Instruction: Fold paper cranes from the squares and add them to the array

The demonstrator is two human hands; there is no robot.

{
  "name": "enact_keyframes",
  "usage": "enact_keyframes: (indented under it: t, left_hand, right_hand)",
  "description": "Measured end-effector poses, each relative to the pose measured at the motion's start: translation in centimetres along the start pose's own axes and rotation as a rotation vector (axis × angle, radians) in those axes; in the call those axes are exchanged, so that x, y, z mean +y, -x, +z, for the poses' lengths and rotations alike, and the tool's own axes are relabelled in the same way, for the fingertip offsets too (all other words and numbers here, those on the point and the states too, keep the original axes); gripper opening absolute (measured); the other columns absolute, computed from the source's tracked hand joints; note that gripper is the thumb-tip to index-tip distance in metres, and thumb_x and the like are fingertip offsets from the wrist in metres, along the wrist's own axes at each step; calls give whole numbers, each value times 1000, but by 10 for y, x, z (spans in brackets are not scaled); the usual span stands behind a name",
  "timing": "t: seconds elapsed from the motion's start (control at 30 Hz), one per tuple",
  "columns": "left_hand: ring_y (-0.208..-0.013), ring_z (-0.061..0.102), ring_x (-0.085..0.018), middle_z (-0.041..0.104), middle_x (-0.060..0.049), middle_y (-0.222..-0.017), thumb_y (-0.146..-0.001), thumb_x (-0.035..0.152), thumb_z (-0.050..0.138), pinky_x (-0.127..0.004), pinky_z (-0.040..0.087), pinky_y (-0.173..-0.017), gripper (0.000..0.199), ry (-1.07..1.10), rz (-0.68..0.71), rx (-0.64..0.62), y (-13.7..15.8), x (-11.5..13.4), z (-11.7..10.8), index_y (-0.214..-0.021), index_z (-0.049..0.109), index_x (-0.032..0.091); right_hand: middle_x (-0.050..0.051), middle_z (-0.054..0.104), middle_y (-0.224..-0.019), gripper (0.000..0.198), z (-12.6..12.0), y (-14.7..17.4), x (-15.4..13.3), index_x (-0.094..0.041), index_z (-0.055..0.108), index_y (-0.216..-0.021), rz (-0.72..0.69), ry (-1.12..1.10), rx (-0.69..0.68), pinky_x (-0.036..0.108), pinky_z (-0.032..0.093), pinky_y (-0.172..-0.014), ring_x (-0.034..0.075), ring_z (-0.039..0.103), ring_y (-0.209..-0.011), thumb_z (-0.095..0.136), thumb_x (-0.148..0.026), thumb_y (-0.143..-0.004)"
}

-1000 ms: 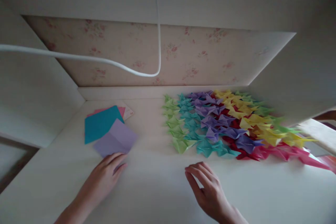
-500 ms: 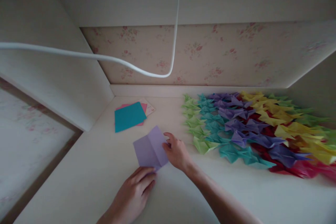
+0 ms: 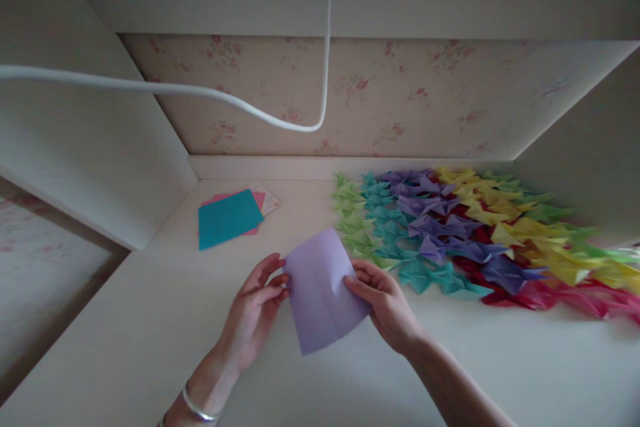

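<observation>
A square sheet of purple origami paper (image 3: 327,290) is held up over the white desk, slightly curved, with a faint crease down it. My left hand (image 3: 257,307) pinches its left edge between thumb and fingers. At the right edge, my right hand (image 3: 383,300) grips the sheet, thumb in front and fingers behind. Further back on the left lies a small stack topped by a teal paper sheet (image 3: 230,219), with a pink sheet (image 3: 258,199) showing beneath it.
Rows of folded paper cranes in green, teal, purple (image 3: 435,227), yellow (image 3: 525,227) and red cover the desk's right side. A white cable (image 3: 225,97) hangs across the view in front of the floral wall panel (image 3: 280,67). A cabinet side (image 3: 100,140) borders the left.
The purple paper has been lifted off the desk and opened out, its other face now showing. My left hand has moved up to its left edge. The view has shifted slightly.
</observation>
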State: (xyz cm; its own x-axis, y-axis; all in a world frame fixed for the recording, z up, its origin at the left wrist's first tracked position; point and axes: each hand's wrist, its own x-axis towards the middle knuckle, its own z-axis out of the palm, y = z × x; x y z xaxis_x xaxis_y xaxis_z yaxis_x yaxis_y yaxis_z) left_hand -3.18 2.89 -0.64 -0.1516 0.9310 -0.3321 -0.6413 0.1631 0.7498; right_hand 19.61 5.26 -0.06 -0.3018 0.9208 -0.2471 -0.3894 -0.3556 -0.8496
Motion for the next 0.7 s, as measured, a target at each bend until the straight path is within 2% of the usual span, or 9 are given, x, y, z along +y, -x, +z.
enact_keyframes:
  t: [0.1,0.17,0.27,0.37,0.43,0.6,0.7]
  left_hand:
    - [-75,68,-11,73,2,-89,-70,9,74,-18,51,-65,31,3,1,-24,-3,-7,10,-99,71,22]
    - [-86,70,-16,75,-1,-95,-78,20,73,-22,53,-74,21,-16,-29,-67,-2,-9,15,-99,72,19]
    - [-97,70,-23,76,-7,-106,-78,22,76,-29,53,-85,28,-53,-105,-137,6,-11,21,-105,74,16]
    - [-97,71,-27,77,-10,-107,-76,25,80,-34,54,-86,35,-123,-233,-255,14,-17,20,-108,74,16]
    - [-97,70,-27,77,-10,-107,-77,31,80,-34,54,-85,36,-157,-270,-339,16,-22,17,-110,73,17]
    - [-88,69,-22,76,-9,-100,-84,40,73,-30,53,-78,34,-299,-218,-387,16,-32,15,-109,72,17]
    - [-73,65,-19,73,-6,-82,-85,45,70,-28,53,-67,32,-504,-138,-353,15,-36,15,-95,72,14]
  right_hand:
    - [1,74,-81,28,-9,2,-7,-19,74,-97,1,-88,46,16,44,-57,10,63,-66,85,-30,-73]
    - [1,74,-80,29,-14,3,-6,-19,74,-96,-18,-98,71,16,44,-56,10,62,-65,86,-29,-72]
    - [2,75,-83,29,-17,6,4,-19,73,-97,-66,-75,111,17,44,-59,11,63,-67,86,-32,-73]
    - [2,76,-85,29,-14,10,21,-20,71,-99,-80,-4,105,20,45,-60,13,64,-70,82,-36,-78]
    - [3,75,-82,31,-9,14,31,-20,70,-101,-70,62,64,21,45,-60,13,64,-70,80,-40,-80]
    - [2,74,-77,38,0,20,39,-20,67,-104,-36,140,-8,23,44,-58,15,63,-68,78,-46,-79]
    - [2,73,-76,42,-1,20,34,-20,65,-103,-15,135,9,22,42,-54,14,61,-62,77,-51,-78]
